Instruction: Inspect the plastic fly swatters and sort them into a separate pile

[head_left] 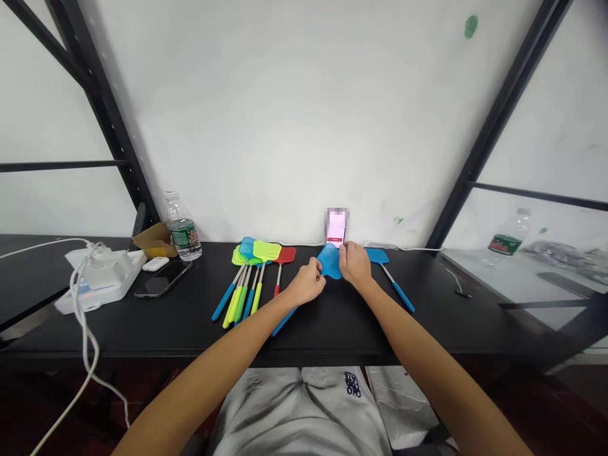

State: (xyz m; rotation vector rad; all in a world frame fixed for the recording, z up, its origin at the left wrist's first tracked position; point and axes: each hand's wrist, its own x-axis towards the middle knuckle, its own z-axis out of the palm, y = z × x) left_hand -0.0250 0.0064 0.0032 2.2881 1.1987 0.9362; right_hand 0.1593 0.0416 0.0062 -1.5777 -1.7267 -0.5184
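Note:
Between my two hands is a blue fly swatter (329, 261), its mesh head facing up and its blue handle slanting down to the left under my forearm. My left hand (308, 282) is closed at the lower left of the head, near the neck. With closed fingers, my right hand (354, 263) grips the head's right edge. Another blue fly swatter (403, 295) lies just right of my right hand. Left of my hands rests a red fly swatter (285, 256), beside a fanned pile of yellow, green and blue fly swatters (247, 288).
A lit phone (336, 225) leans on the wall behind my hands. On the left are a water bottle (184, 231), a cardboard box (156, 240), a dark phone (164, 278), a white case (156, 264) and a power strip (107, 278) with cables. A cable end (462, 292) lies at right.

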